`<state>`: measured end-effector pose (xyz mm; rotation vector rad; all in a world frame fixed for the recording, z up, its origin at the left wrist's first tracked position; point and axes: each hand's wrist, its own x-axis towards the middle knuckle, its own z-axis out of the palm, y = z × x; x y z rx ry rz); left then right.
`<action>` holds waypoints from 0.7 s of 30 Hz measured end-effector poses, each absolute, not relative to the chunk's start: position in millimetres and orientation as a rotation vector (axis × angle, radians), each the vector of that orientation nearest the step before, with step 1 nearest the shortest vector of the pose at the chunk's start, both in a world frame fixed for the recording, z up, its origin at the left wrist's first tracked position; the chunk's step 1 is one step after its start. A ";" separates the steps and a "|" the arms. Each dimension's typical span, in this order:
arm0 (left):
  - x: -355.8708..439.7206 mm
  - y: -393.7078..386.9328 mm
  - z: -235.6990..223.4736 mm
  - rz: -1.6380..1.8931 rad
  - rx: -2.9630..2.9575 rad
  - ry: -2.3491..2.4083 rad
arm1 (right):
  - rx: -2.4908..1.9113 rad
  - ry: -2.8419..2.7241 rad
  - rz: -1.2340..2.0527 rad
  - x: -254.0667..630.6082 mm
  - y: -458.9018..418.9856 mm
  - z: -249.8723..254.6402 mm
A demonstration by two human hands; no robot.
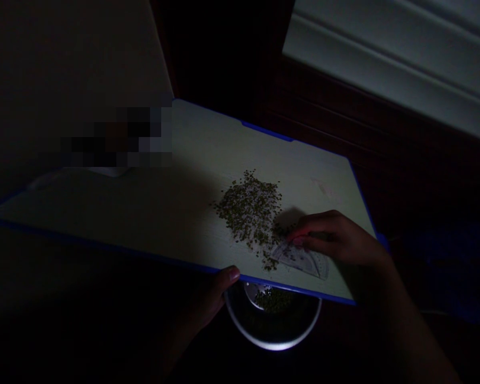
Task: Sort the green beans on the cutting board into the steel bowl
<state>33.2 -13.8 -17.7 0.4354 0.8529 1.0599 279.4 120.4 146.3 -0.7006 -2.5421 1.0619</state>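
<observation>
My right hand (336, 237) is closed, pinching a clear half-round protractor (304, 260) flat against a pale blue-edged board (192, 128). Small greenish seeds (250, 208) lie in a loose pile to its left, and a few trail down beside the protractor toward the near edge. At that near edge, my left hand (218, 293) has its thumb over the blue rim; its other fingers are hidden below. Just right of this hand, a round metal bowl (274, 344) sits partly under the board's edge, with more seeds inside.
A pixelated patch (120, 138) covers something at the board's left end. Beyond the board is dark reddish wood (324, 106), with pale horizontal panels (384, 58) above it. A dark blue shape (448, 272) lies at right. The scene is very dim.
</observation>
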 end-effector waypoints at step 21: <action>33.1 -13.0 -12.8 1.055 0.417 0.846 | -0.680 -2.549 1.219 285.2 117.7 154.4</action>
